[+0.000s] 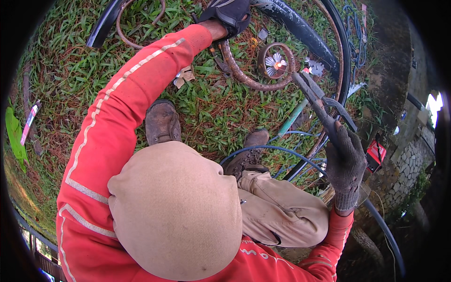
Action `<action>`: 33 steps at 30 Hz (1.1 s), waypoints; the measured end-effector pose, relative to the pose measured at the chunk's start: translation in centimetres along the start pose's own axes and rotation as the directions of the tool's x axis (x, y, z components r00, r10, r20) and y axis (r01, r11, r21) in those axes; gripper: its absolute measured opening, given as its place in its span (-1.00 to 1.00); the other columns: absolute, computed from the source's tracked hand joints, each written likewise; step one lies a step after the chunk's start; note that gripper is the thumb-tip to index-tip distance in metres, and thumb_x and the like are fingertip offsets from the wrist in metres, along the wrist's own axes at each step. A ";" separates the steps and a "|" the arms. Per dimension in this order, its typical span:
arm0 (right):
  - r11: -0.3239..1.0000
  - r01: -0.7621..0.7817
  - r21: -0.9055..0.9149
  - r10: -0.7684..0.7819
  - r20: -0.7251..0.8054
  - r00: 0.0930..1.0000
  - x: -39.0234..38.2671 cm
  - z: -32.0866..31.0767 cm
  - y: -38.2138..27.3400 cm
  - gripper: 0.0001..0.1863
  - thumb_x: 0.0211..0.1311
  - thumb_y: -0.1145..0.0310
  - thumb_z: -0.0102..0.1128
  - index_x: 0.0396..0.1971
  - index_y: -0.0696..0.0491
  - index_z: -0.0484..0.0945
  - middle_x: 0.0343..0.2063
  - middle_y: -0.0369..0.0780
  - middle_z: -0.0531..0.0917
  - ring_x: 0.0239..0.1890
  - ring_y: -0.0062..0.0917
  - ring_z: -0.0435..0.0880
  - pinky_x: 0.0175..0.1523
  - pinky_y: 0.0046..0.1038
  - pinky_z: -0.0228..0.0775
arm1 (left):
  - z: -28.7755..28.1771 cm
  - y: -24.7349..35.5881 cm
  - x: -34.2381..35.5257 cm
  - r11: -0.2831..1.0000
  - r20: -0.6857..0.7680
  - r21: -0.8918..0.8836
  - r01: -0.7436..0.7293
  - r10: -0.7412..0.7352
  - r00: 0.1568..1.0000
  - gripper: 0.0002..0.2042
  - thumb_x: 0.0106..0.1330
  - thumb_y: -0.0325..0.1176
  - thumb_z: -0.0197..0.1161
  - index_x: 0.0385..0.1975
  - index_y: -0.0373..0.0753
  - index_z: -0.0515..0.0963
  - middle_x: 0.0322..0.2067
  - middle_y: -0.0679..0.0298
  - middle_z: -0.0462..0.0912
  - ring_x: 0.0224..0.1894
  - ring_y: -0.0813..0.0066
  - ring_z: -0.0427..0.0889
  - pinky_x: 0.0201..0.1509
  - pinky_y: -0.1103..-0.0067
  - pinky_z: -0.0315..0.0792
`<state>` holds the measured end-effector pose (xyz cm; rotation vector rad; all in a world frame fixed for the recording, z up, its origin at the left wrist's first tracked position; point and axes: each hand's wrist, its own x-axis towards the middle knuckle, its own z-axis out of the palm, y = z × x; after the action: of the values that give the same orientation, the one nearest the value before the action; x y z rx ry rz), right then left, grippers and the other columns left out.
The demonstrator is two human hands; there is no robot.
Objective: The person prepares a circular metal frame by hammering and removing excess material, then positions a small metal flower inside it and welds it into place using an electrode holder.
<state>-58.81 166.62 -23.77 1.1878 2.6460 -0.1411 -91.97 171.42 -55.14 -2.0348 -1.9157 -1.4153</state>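
My right hand, in a dark grey knit glove, is wrapped round the handle of a welding electrode holder, a long grey clamp with a spring and lever. Its jaw end points up and left, close to a rusty curled metal strip. Inside the curl sits a silver flower-shaped metal piece with an orange spot on it. My left hand, in a black glove, is closed at the top edge, over the strip's upper end. What its fingers hold is hidden.
A thick dark pipe curves across the top right beside a rusty hoop. Blue cable crosses by my right boot. Pliers lie in the grass. At the right is a red box.
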 end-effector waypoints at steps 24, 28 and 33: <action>0.999 -0.007 -0.041 0.008 0.005 1.000 -0.1 0.5 0.0 -0.42 0.27 0.57 0.37 0.31 -0.08 0.72 0.02 -0.03 0.79 -0.12 -0.17 0.87 -0.05 -0.23 0.70 | 0.0 0.3 0.1 0.998 -0.002 -0.038 0.054 -0.054 0.999 -0.41 0.38 -0.21 0.41 0.35 -0.34 0.48 0.19 -0.14 0.60 0.26 -0.22 0.56 0.23 -0.23 0.40; 0.999 0.013 -0.033 -0.014 -0.014 1.000 0.0 0.7 0.2 -0.42 0.26 0.58 0.37 0.31 -0.09 0.72 0.02 -0.04 0.79 -0.11 -0.16 0.86 -0.04 -0.24 0.70 | -0.4 0.3 0.0 0.997 -0.014 -0.030 0.067 -0.068 0.998 -0.41 0.38 -0.22 0.41 0.35 -0.34 0.49 0.19 -0.14 0.61 0.25 -0.21 0.57 0.23 -0.22 0.41; 0.999 0.017 -0.047 -0.018 -0.018 1.000 -0.1 0.8 0.3 -0.41 0.26 0.58 0.36 0.32 -0.08 0.71 0.02 -0.03 0.78 -0.10 -0.15 0.86 -0.02 -0.23 0.70 | -0.4 0.2 -0.1 0.996 -0.015 -0.041 0.078 -0.079 0.997 -0.42 0.37 -0.23 0.42 0.35 -0.34 0.49 0.18 -0.13 0.61 0.24 -0.20 0.57 0.22 -0.20 0.41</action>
<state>-58.43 166.61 -24.51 1.1563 2.6606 -0.0711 -92.00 171.05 -54.81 -1.9790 -1.9975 -1.4943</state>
